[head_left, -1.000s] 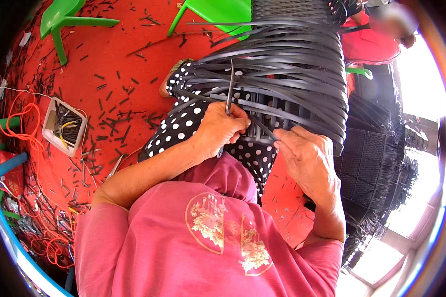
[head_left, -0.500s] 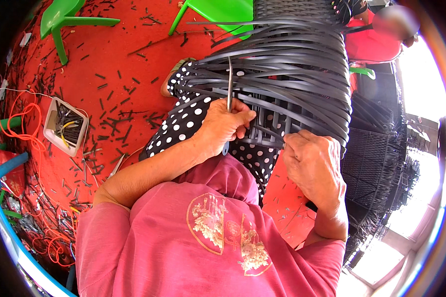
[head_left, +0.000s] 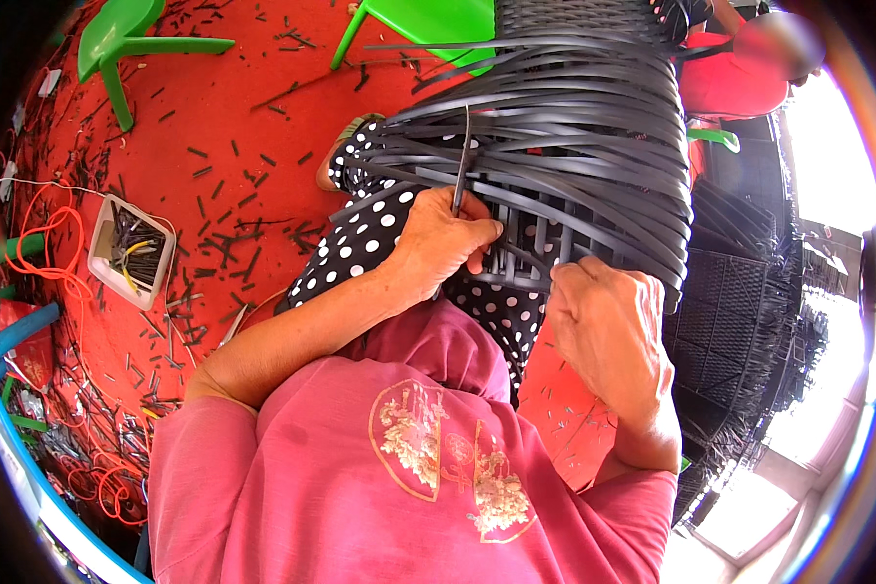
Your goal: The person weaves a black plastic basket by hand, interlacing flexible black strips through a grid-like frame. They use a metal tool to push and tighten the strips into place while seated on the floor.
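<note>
On my lap, across the black dotted trousers [head_left: 355, 248], rests a woven piece of flat black plastic strips [head_left: 594, 122]. Long loose strips fan out from it to the left, and a small open lattice shows between my hands. My left hand [head_left: 443, 238] is closed around a slim metal tool [head_left: 465, 161] whose long thin end points away from me; the palm hides its other end. That thumb reaches to the lattice's left edge. My right hand [head_left: 608, 316] pinches at the lattice's lower right edge, its fingertips on a black strip that they mostly cover.
Cut black scraps litter the red floor [head_left: 253, 175]. A pale box [head_left: 156, 292] with strips and a yellow-handled tool stands left, near an orange cord [head_left: 49, 263]. Green plastic seats [head_left: 428, 24] stand ahead. Another person in red [head_left: 735, 83] sits far right, beside stacked black woven pieces [head_left: 725, 331].
The metal tool has tilted slightly, its far end shifting right, and its lower end is now hidden. My right hand has moved slightly left. The woven piece stays nearly still.
</note>
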### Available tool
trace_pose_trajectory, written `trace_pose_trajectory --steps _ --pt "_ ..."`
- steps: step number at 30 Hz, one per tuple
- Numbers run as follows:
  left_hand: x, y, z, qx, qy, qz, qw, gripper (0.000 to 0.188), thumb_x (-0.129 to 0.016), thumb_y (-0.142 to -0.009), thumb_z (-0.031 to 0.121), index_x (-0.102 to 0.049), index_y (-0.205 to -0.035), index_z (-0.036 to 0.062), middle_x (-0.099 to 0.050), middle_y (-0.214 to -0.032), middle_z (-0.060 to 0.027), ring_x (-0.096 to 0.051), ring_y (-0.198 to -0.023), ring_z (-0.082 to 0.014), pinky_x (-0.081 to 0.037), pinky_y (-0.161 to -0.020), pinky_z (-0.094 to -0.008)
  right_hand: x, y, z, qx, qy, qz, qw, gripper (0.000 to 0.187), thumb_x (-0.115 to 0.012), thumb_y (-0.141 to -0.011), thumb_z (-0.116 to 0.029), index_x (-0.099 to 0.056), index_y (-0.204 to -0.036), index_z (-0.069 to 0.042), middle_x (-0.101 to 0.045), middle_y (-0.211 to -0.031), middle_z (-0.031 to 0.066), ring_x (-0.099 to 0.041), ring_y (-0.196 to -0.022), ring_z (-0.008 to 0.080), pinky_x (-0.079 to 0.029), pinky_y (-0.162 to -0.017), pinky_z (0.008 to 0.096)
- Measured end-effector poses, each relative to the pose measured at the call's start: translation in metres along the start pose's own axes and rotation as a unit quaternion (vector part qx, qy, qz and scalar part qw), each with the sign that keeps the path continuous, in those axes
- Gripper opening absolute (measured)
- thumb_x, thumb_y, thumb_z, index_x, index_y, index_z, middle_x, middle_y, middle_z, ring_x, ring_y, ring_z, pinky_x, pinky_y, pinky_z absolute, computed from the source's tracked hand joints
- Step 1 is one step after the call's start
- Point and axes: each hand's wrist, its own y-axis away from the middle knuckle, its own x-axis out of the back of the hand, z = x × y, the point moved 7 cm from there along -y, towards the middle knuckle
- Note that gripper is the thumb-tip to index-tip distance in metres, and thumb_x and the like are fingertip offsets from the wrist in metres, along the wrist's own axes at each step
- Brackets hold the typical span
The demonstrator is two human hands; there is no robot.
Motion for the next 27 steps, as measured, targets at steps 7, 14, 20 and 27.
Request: trace_pose_trajectory --steps 7,14,20,27 --pt "0.000 0.002 0.001 -0.015 -0.039 0.004 0.999 0.012 -0.070 -0.077 0.006 -0.060 -0.080 -0.0003 -0.055 -0.057 -0.0020 -0.048 -0.041 -0.0083 -0.028 -0.035 -0.0218 -0.012 -0.016 0.004 0.021 -0.015 0.008 1.000 0.005 -0.061 -0.075 -0.008 -0.060 -0.074 -0.004 -0.059 -0.069 0.0124 -0.062 -0.063 0.0322 -0.048 -0.056 0.0423" --pt "0.041 0.025 0.014 0.038 -0.157 -0.050 0.986 0.012 -0.069 -0.077 0.011 -0.063 -0.075 0.0004 -0.050 -0.055 -0.0005 -0.041 -0.042 -0.0048 -0.026 -0.036 -0.0203 0.001 -0.010 -0.005 0.066 -0.169 0.182 0.966 0.012 -0.068 -0.073 -0.004 -0.063 -0.083 -0.003 -0.056 -0.069 0.0093 -0.060 -0.060 0.0287 -0.048 -0.055 0.0387" --pt "0.222 0.070 0.044 0.021 -0.488 0.111 0.866 0.013 -0.069 -0.072 0.011 -0.060 -0.070 0.0017 -0.048 -0.055 0.0002 -0.044 -0.051 -0.0082 -0.034 -0.047 -0.0272 0.022 0.051 0.018 0.094 -0.028 0.364 0.926 0.022 -0.073 -0.069 -0.001 -0.065 -0.089 0.002 -0.060 -0.077 0.0078 -0.056 -0.058 0.0214 -0.047 -0.054 0.0326" --pt "0.245 0.102 0.072 -0.105 -0.320 0.236 0.912 0.009 -0.063 -0.083 0.008 -0.067 -0.077 0.0026 -0.061 -0.070 -0.0040 -0.048 -0.052 -0.0058 -0.038 -0.046 -0.0228 0.002 0.109 0.079 -0.066 -0.131 0.547 0.824 0.036 -0.065 -0.077 0.003 -0.054 -0.111 0.007 -0.056 -0.105 0.0150 -0.052 -0.103 0.0285 -0.041 -0.090 0.0398"
